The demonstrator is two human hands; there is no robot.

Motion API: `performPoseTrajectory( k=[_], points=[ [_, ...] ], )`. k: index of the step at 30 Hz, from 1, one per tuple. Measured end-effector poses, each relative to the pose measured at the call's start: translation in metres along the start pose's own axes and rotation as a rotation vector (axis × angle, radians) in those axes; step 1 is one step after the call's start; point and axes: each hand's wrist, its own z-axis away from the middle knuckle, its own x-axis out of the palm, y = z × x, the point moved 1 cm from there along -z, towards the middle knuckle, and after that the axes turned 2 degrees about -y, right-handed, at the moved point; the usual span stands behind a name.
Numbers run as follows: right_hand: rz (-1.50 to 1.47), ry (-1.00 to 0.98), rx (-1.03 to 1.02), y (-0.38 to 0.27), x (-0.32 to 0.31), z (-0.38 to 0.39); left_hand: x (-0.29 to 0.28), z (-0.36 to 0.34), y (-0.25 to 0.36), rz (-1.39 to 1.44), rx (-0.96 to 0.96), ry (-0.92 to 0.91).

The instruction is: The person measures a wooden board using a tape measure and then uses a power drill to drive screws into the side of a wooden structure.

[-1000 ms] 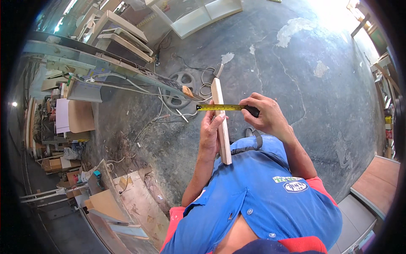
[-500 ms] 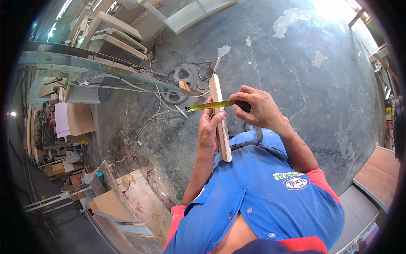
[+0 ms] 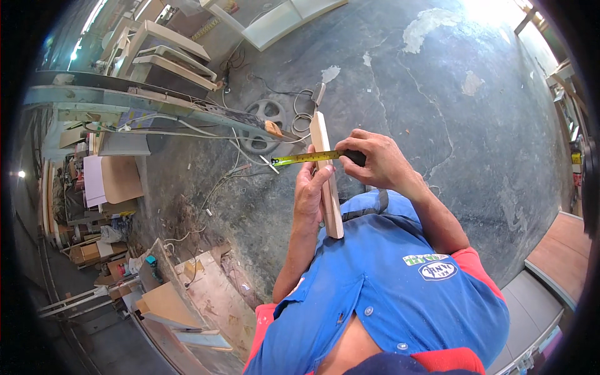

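My left hand point(image 3: 310, 190) is closed around a narrow wooden board point(image 3: 332, 206), thumb on its near face. The board stands lengthwise in front of my blue shirt, its lower end close to the cloth. In my right hand point(image 3: 381, 159) is a tape measure point(image 3: 354, 157) with a dark case. Its yellow blade point(image 3: 303, 157) is drawn out a short way and crosses the board's upper half, with the free end sticking out past the left side. My left fingertips are behind the board, near the blade.
A long metal beam point(image 3: 169, 103) reaches in from the left, close to the board. Beyond it a spoked wheel point(image 3: 265, 111) and loose cables point(image 3: 215, 187) lie on the concrete floor point(image 3: 387, 81). Wooden offcuts point(image 3: 169, 303) are piled at lower left. A brown-topped bench point(image 3: 559, 253) stands at right.
Both hands hold the board and tape measure almost as before. The tape measure has shifted very slightly left. The surroundings have moved a little in the picture.
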Motion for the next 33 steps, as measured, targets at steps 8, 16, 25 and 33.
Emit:
performPoseTrajectory(
  k=[8,16,25,33],
  points=[
    [0.007,0.005,-0.012,0.0028,0.0012,-0.0016,0.0005,-0.0014,-0.0004,0.008,-0.009,0.004],
    [0.009,0.006,0.005,0.0034,0.0012,-0.0017,-0.0019,-0.0018,0.0001,-0.021,-0.038,-0.040],
    [-0.013,0.002,0.022,0.0054,0.0038,0.0000,-0.0022,-0.0012,-0.0005,-0.028,-0.038,-0.039],
    [-0.025,0.001,0.023,0.0050,0.0060,0.0025,0.0006,0.0022,-0.0030,-0.029,0.010,-0.021]
  ],
)
